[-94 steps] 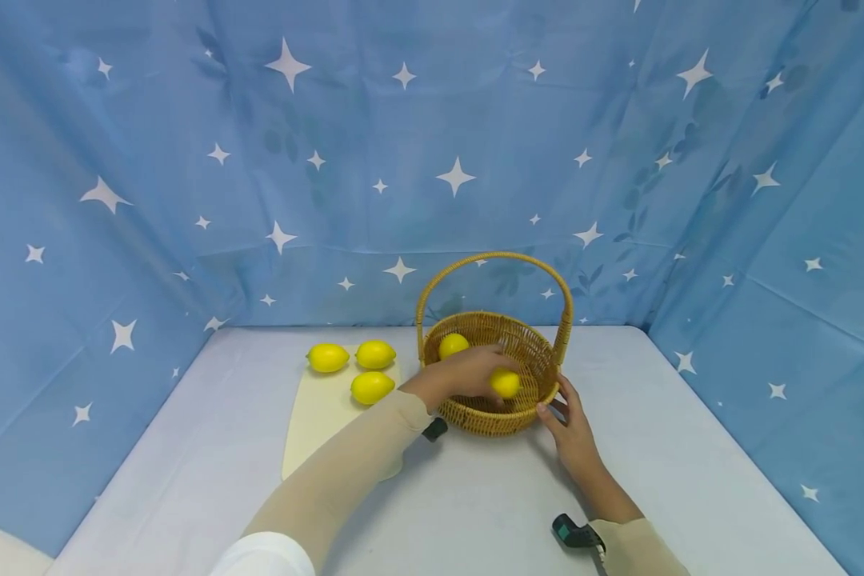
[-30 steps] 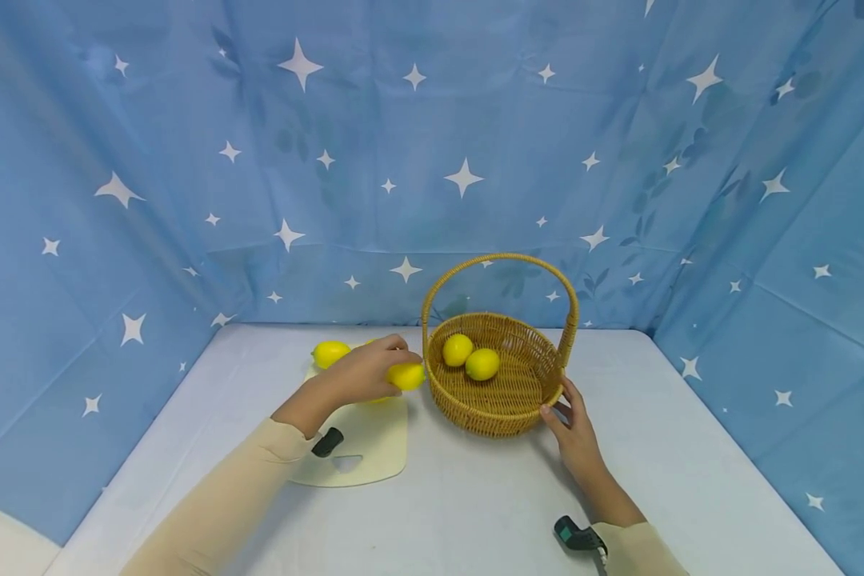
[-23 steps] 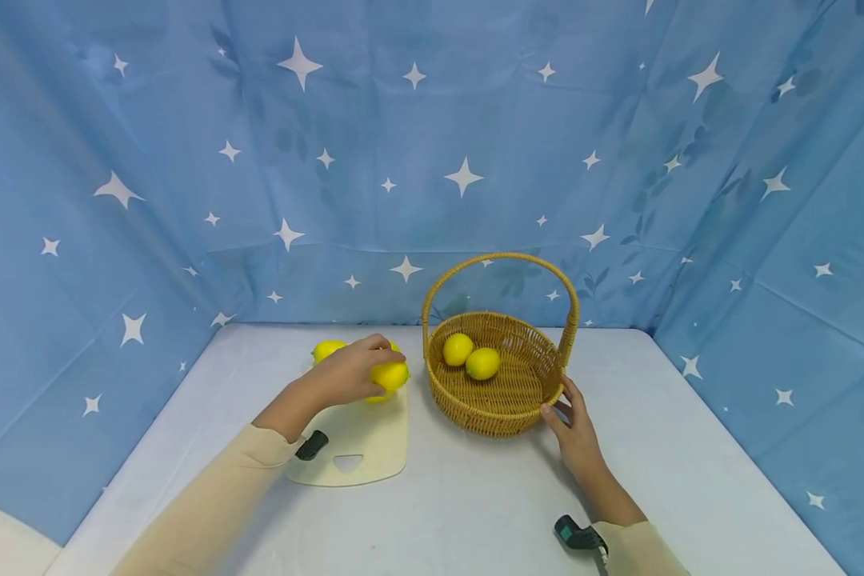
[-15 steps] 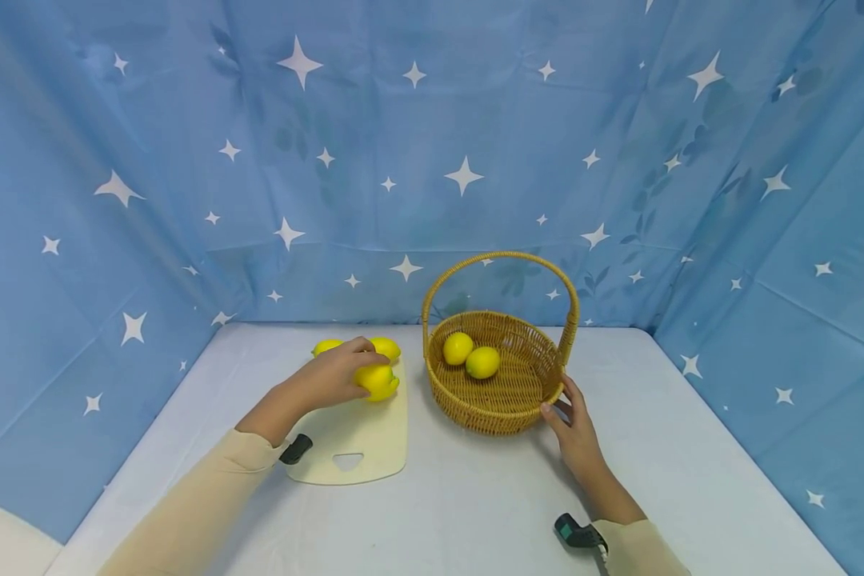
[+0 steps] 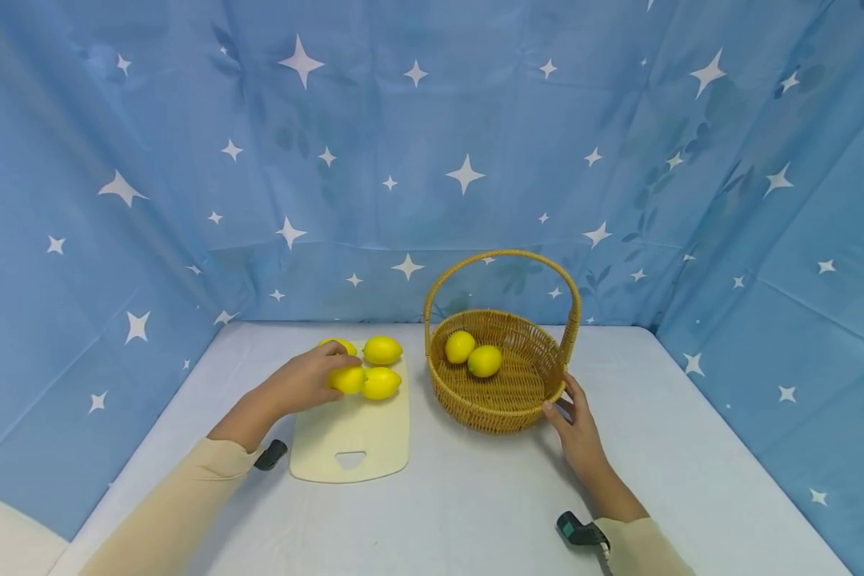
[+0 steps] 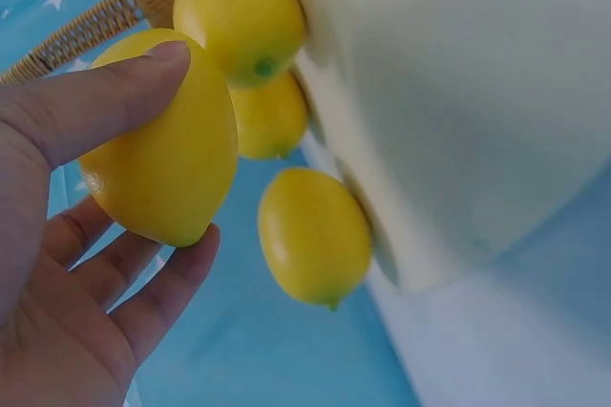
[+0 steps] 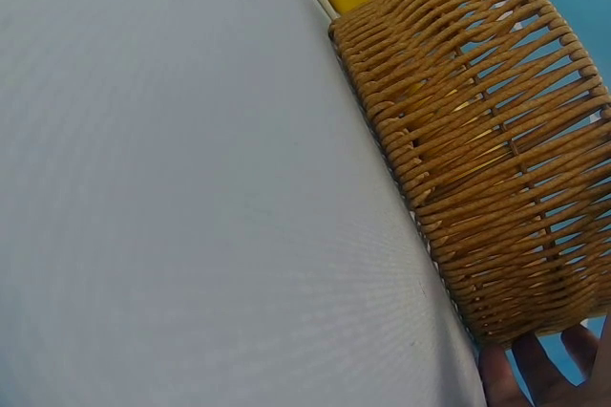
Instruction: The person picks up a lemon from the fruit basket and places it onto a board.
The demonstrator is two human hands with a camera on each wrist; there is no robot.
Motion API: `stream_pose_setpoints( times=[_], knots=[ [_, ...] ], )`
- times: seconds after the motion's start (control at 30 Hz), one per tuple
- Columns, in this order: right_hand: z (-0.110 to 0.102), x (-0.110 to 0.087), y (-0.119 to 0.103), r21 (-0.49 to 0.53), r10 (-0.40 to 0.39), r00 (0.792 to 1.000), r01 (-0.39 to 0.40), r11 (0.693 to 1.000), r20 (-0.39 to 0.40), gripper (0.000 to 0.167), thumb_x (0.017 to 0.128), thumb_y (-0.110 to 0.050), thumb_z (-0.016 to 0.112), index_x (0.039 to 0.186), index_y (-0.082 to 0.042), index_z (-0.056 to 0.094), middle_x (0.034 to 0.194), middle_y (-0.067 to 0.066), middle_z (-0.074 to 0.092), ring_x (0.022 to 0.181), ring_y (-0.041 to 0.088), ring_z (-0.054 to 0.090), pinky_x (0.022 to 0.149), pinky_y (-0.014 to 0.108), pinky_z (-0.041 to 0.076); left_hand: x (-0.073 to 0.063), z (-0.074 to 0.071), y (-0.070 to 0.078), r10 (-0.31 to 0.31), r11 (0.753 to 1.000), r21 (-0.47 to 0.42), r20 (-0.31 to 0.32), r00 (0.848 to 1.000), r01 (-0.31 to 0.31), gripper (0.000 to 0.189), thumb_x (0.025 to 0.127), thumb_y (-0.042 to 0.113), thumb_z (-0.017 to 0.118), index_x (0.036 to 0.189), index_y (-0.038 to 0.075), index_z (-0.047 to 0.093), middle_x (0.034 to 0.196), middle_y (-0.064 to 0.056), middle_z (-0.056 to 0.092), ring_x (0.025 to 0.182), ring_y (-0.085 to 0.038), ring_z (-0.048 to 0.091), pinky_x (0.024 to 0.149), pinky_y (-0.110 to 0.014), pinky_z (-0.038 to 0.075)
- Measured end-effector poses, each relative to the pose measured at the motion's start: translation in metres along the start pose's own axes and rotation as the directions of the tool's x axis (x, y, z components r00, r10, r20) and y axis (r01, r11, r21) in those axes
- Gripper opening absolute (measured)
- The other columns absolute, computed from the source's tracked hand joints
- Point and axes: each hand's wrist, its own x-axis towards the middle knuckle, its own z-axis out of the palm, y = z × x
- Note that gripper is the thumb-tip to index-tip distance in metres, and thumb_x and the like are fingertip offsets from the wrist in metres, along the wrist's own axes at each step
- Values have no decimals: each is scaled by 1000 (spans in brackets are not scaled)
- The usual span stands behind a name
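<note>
A yellow lemon point(image 5: 346, 380) is held between the thumb and fingers of my left hand point(image 5: 298, 386), over the left side of the cream cutting board point(image 5: 349, 428). In the left wrist view, the thumb lies across this lemon point(image 6: 167, 154) with fingertips at its lower end. Three other lemons are at the board's far end: one point(image 5: 382, 350) at the back right, another point(image 5: 381, 383) just in front of it, and a third point(image 5: 340, 345) partly behind my hand. My right hand point(image 5: 579, 432) grips the right side of the wicker basket point(image 5: 490, 414), thumb at the near side.
Two lemons point(image 5: 460, 346) lie together in the left half of the basket, under its tall arched handle point(image 5: 504, 254). A white cloth covers the table point(image 5: 461, 496). A blue star-patterned curtain point(image 5: 374, 144) encloses its back and sides. Each wrist wears a dark camera point(image 5: 579, 530).
My left hand has come out of the basket and carried a lemon leftward over the board, passing the front lemon. The right hand has stayed at the basket's side.
</note>
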Motion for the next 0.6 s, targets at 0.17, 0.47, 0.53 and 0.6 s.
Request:
stream_pose_setpoints(
  times=[0.17,0.47,0.53,0.6],
  knots=[
    [0,0,1,2,-3,1000,3,1000,4,72,101,-29,54,158,-25,9,158,17,15,135,42,33,106,61,29,-5,4,-10,-31,999,-19,2,1000,31,54,76,12,84,127,15,65,119,-6,54,103,-24,55,90,-45,48],
    [-2,-4,-17,26,10,1000,-11,1000,19,72,101,-23,54,157,-17,10,158,21,13,135,44,32,106,62,28,-9,17,-28,-84,995,-54,20,996,85,52,78,12,82,127,13,65,119,-3,55,107,-24,55,95,-45,46],
    [-2,-6,-25,28,9,1000,-10,1000,24,72,101,-21,54,157,-13,10,157,23,13,135,46,31,105,62,29,-9,19,-30,-98,993,-60,31,995,100,52,78,11,82,128,13,65,121,-5,55,109,-26,55,96,-47,45],
    [-2,-8,-33,28,8,1000,-8,1000,29,71,101,-20,53,157,-10,10,156,25,13,134,47,31,105,63,29,-10,20,-31,-111,991,-70,44,993,114,54,78,11,82,129,14,64,123,-5,55,111,-27,55,96,-49,45]
  ],
)
